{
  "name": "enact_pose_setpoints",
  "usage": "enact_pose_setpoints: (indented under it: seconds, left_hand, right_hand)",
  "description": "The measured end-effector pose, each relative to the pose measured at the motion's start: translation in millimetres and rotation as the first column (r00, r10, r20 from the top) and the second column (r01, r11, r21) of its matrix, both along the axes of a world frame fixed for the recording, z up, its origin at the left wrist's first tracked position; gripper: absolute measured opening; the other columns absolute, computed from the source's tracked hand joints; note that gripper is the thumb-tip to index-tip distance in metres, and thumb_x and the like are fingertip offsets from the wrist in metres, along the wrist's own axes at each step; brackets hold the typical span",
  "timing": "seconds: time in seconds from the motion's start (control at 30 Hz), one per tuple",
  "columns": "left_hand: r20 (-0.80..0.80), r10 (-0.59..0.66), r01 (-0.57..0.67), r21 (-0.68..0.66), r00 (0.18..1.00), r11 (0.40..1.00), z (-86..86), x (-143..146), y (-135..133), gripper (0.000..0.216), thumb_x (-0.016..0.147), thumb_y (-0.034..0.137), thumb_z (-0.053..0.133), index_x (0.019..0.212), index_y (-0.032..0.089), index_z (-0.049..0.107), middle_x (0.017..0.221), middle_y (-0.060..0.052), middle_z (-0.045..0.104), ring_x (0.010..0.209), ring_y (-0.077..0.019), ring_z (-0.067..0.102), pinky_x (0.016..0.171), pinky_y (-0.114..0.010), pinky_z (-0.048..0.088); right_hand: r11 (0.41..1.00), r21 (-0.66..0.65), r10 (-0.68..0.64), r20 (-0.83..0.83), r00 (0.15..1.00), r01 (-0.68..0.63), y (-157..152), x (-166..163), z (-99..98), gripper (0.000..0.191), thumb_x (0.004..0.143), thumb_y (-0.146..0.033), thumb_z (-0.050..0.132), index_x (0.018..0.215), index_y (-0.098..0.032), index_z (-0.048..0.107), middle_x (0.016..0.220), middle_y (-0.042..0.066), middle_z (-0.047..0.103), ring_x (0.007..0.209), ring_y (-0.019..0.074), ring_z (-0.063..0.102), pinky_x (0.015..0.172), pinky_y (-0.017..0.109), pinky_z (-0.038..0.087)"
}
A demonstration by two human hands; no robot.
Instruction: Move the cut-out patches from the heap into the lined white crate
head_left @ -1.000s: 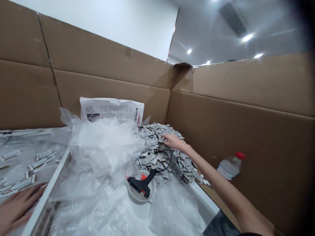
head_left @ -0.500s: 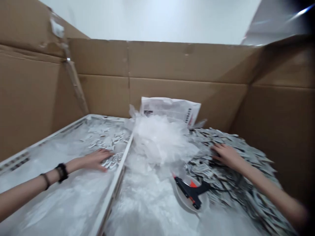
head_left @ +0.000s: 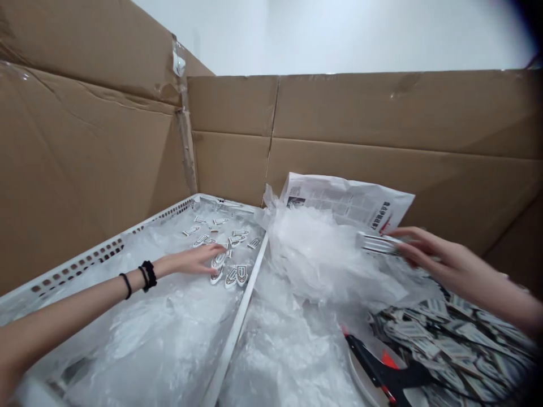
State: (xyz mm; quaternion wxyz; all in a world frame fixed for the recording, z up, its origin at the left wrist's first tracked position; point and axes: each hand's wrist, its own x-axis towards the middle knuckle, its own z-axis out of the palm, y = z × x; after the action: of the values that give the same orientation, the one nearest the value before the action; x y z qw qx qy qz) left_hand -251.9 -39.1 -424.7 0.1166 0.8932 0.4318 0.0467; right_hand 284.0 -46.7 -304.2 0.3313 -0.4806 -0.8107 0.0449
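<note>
1. Your right hand point(head_left: 428, 255) is lifted, with the fingers long and almost straight. It pinches a striped patch point(head_left: 375, 243) at the fingertips.
2. The patch sticks out to the left of that hand, clear of everything under it. It is blurred, so you cannot tell whether it is one piece or a few stacked.
3. Just below and to the left of the patch rises a heap of crumpled plastic point(head_left: 326, 265). Behind the heap a printed bag point(head_left: 348, 199) leans against the cardboard.
4. Under your right forearm lies a pile of patches point(head_left: 441, 339). On the near side of the pile, a black glue gun point(head_left: 384, 373) with a red trigger rests in a white dish point(head_left: 358, 384), partly cut off by the bottom edge.
5. Your left hand point(head_left: 195, 261) is spread flat, palm down, and grips nothing. Its fingertips rest on the nearest of the loose patches point(head_left: 231, 276).
6. More of these patches lie scattered just beyond the left fingertips, all on clear plastic lining a white tray point(head_left: 85, 261). The tray's right rim runs between your two hands.
7. Two dark bands point(head_left: 146, 275) sit on your left wrist.
8. Cardboard walls point(head_left: 106, 141) stand beyond the tray, to the left of and behind both hands.
</note>
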Motion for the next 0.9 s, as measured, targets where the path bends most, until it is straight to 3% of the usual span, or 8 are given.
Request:
enact_pose_setpoints:
  seconds: [0.1,0.17,0.3,0.43,0.57,0.67,0.8,0.9]
  left_hand:
    - [-0.06,-0.017,0.014,-0.054,0.998,0.998,-38.3,4,-8,0.064,0.097,0.047,0.038,0.15,0.013,0.025,0.156,-0.018,0.027,0.144,-0.0312,0.025,0.118,-0.048,0.023]
    - [-0.051,0.03,-0.034,-0.079,0.998,0.996,-50.1,8,-13,0.061,0.099,0.045,0.031,0.15,0.012,0.024,0.157,-0.019,0.023,0.145,-0.0313,0.023,0.118,-0.05,0.023]
    - [-0.009,0.069,-0.07,-0.093,0.998,0.993,-41.9,15,-15,0.057,0.098,0.044,0.034,0.148,0.016,0.033,0.148,-0.016,0.04,0.133,-0.0292,0.043,0.111,-0.042,0.035]
    - [0.052,0.124,-0.121,-0.062,0.991,0.991,-25.2,12,-11,0.061,0.09,0.044,0.052,0.144,0.02,0.039,0.132,-0.015,0.05,0.116,-0.031,0.056,0.099,-0.04,0.046]
    - [0.026,0.168,-0.169,0.028,0.985,0.985,-16.9,-4,-2,0.06,0.082,0.038,0.061,0.137,0.018,0.047,0.125,-0.015,0.051,0.107,-0.0315,0.059,0.093,-0.041,0.049]
    - [0.002,0.078,-0.078,0.042,0.997,0.996,-25.0,-14,4,0.053,0.089,0.03,0.05,0.14,0.018,0.043,0.131,-0.016,0.05,0.115,-0.029,0.056,0.1,-0.04,0.046]
    - [-0.067,-0.036,0.04,0.061,0.997,0.997,-47.1,-21,6,0.048,0.1,0.027,0.028,0.146,0.017,0.036,0.151,-0.016,0.037,0.138,-0.0266,0.039,0.112,-0.041,0.036]
    - [-0.065,-0.015,0.023,0.129,0.998,0.991,-54.3,-28,9,0.047,0.101,0.029,0.027,0.144,0.018,0.042,0.152,-0.014,0.038,0.138,-0.0262,0.039,0.113,-0.042,0.036]
  right_hand:
    - [0.971,-0.15,0.182,-0.045,0.982,-0.187,15,-105,12.2,0.03,0.093,-0.053,0.043,0.095,-0.024,0.052,0.062,0.0,0.057,0.056,0.0178,0.052,0.053,0.029,0.041]
    - [0.933,-0.222,0.286,-0.015,0.958,-0.282,32,-169,7.6,0.016,0.094,-0.035,0.044,0.09,-0.021,0.052,0.064,-0.002,0.057,0.058,0.0149,0.053,0.057,0.026,0.041]
    - [0.878,-0.379,0.37,0.149,0.917,-0.292,74,-261,-15.8,0.01,0.093,-0.017,0.047,0.093,-0.016,0.057,0.065,-0.002,0.059,0.062,0.012,0.055,0.06,0.021,0.041]
    - [0.835,-0.504,0.455,0.408,0.792,-0.22,103,-303,-36.6,0.017,0.095,-0.014,0.046,0.1,-0.013,0.062,0.077,0.003,0.068,0.07,0.0127,0.063,0.062,0.019,0.044]
    - [0.878,-0.459,0.392,0.531,0.751,-0.134,104,-313,-49.7,0.017,0.085,-0.007,0.056,0.099,-0.009,0.067,0.087,0.014,0.071,0.085,0.0256,0.068,0.073,0.029,0.049]
    - [0.911,-0.372,0.367,0.538,0.759,-0.177,82,-299,-55.5,0.03,0.09,-0.01,0.05,0.118,-0.009,0.062,0.11,0.019,0.068,0.108,0.0306,0.061,0.088,0.038,0.047]
    - [0.839,-0.267,0.545,0.403,0.736,-0.475,18,-238,-51.8,0.036,0.096,-0.015,0.043,0.129,-0.014,0.056,0.119,0.014,0.064,0.111,0.0254,0.058,0.096,0.039,0.045]
    - [0.79,-0.27,0.612,0.327,0.72,-0.55,-45,-169,-39.8,0.035,0.098,-0.021,0.042,0.131,-0.019,0.055,0.116,0.012,0.064,0.108,0.0241,0.058,0.094,0.04,0.047]
